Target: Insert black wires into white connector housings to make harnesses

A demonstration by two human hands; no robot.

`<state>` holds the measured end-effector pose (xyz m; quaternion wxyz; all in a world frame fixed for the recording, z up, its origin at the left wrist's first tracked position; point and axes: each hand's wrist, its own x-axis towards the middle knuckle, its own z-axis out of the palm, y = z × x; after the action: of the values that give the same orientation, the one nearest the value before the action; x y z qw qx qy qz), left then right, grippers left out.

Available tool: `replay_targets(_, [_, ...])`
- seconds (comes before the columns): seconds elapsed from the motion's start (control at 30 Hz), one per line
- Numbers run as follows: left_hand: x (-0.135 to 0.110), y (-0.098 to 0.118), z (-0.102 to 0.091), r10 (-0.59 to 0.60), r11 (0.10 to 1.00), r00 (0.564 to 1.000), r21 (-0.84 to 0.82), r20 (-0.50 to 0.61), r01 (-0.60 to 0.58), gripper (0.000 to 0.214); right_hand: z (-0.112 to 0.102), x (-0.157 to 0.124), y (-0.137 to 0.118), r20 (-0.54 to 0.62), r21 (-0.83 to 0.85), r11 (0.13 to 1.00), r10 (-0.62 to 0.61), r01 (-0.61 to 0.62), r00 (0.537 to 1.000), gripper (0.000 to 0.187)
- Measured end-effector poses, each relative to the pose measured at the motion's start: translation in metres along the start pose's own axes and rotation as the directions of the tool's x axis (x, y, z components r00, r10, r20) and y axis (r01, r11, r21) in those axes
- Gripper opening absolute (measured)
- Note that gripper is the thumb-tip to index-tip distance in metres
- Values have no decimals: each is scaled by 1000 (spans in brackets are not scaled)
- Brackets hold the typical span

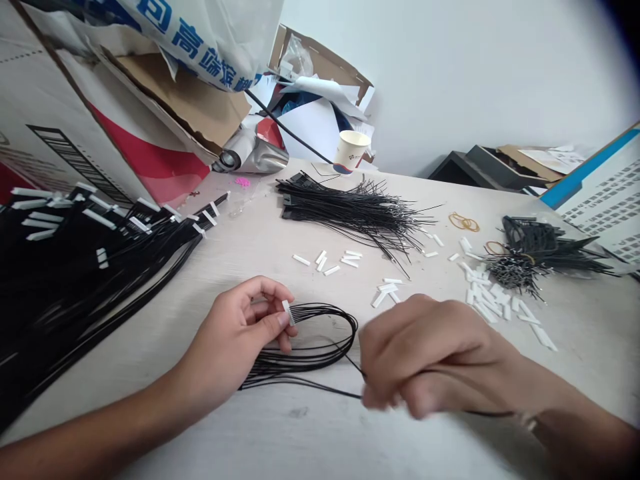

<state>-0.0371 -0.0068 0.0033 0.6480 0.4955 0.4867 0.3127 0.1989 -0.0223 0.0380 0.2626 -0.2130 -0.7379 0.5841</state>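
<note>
- A cardboard carton with a printed barcode and a red band is leaned at the far left; above it, a white plastic bag is printed with large blue Chinese characters, partly legible as 高端.
- A large bundle of finished black wire harnesses with white connectors is laid on the table, just beside the left hand.
- The left hand is raised at the wrist, its grip closed: a white connector is pinched between thumb and fingers, with a looped set of black wires running from it.
- The right hand is blurred, its fingers curled; its grip appears closed on the black wires, which run into it.
- Behind the hands, a black wire bundle is laid below a paper cup, and loose white connectors are scattered nearby.
- Further right, a pile of white connectors is heaped beside rubber bands and a dark cluster of short wires.
- A pale wall is seen behind the table.
</note>
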Motion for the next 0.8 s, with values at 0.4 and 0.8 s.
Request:
replay_targets(0.4, [1, -2, 0, -13, 1000, 1000, -18, -5, 13, 10, 9, -15, -15, -176, 528, 846, 189, -69, 966, 43])
replay_targets(0.8, [-1, -1, 0, -19, 1000, 1000, -15, -2, 19, 12, 2, -9, 3, -449, -205, 978, -73, -24, 890, 30])
